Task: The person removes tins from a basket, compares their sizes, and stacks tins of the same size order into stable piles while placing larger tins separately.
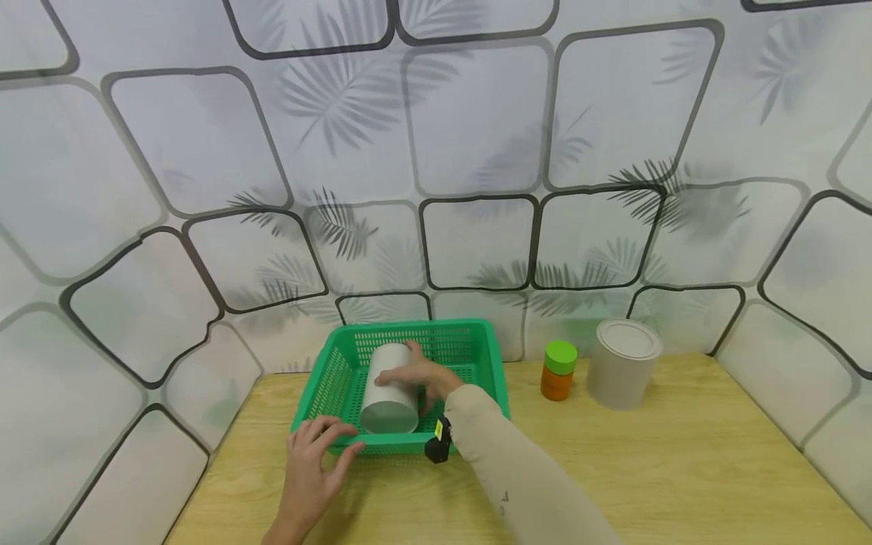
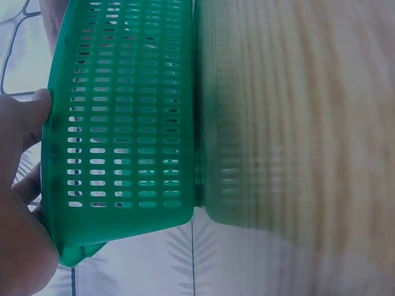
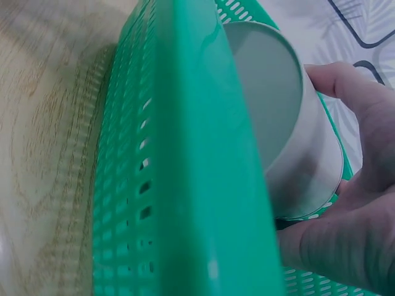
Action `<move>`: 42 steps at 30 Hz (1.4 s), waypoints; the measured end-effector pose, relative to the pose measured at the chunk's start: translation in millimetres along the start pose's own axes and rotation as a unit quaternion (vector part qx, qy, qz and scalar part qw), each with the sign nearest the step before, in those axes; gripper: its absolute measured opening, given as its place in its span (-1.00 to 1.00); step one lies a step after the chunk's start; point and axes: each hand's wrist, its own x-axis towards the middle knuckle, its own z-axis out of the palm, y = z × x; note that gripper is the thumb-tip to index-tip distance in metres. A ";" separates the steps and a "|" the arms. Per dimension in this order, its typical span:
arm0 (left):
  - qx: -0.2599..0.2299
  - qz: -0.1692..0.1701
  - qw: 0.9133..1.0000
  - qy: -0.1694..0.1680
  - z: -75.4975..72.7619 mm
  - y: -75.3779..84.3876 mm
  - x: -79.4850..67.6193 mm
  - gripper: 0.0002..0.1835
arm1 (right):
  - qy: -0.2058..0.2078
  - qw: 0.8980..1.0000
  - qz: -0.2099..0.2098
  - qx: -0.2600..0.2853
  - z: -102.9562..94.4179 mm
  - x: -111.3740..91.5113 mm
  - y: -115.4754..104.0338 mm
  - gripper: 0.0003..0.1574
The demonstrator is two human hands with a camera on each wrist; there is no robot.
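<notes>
A white cylindrical can [image 1: 387, 386] lies on its side in a green plastic basket [image 1: 409, 440], with a flat round end facing the basket's front. My right hand [image 1: 422, 375] holds the can from its right side, thumb and fingers spread round its curve. The right wrist view shows that grip on the can [image 3: 308, 166] from beyond the basket's rim [image 3: 210, 154]. At the front left corner is my left hand [image 1: 316, 462], fingers bent loosely over the rim with a gap to the thumb. In the left wrist view, its thumb meets the rim edge, and the basket partly hides the other fingers.
To the basket's right stands a small orange jar [image 1: 555, 384] with a green lid. Beside it is a larger upright white can [image 1: 621, 371] with a lid. The wooden table [image 1: 647, 469] meets a patterned wall covering [image 1: 477, 242] at the back and sides.
</notes>
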 end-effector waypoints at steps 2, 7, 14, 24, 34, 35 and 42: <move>0.000 -0.001 1.000 0.000 -0.4 0.2 0.4 -0.70 | -0.006 1.000 0.002 0.010 -1.9 -0.3 0.4 0.42; 0.003 -0.003 1.000 0.001 -0.4 -0.2 0.5 -0.71 | -0.017 1.000 0.002 0.026 -6.3 0.4 -0.3 0.44; 0.004 -0.008 1.000 -0.006 0.2 -0.3 0.4 -0.73 | -0.031 0.998 0.011 0.060 -14.2 0.6 -1.8 0.39; 0.000 0.004 1.000 0.006 0.3 0.1 -0.1 -0.71 | -0.056 0.991 0.002 0.124 -26.5 -2.4 0.6 0.39; 0.004 -0.002 1.000 0.006 1.4 0.7 -1.6 -0.70 | -0.054 0.974 -0.012 0.217 -36.3 -9.6 0.7 0.34; 0.004 -0.002 1.000 0.006 1.3 0.8 -1.4 -0.70 | -0.053 0.972 -0.015 0.226 -37.6 -10.4 0.5 0.33; 0.003 -0.011 1.000 -0.005 -1.3 2.7 0.0 -0.69 | -0.060 0.965 -0.048 0.250 -48.2 -17.4 -1.7 0.34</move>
